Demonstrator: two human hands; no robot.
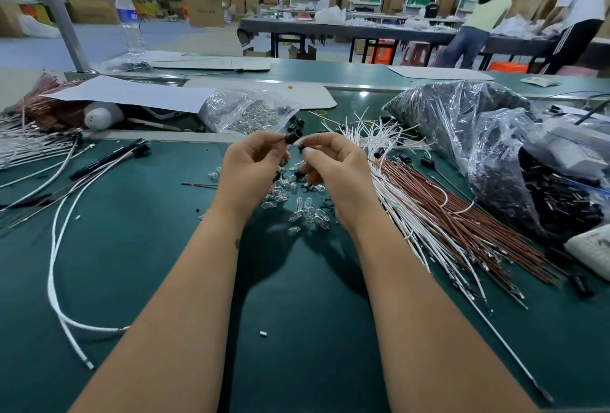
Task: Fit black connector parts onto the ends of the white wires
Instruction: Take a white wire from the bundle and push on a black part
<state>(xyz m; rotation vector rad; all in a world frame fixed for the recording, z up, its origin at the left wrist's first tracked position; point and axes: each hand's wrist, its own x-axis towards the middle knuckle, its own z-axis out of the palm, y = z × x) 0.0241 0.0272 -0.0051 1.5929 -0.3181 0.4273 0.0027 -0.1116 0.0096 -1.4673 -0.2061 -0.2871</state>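
Two hands (293,165), two distant people (528,13), one water bottle (132,21)

One head-worn camera looks forward and down, close over the green worktop (138,247), both hands (251,162) mid-frame, the room stretching well beyond.
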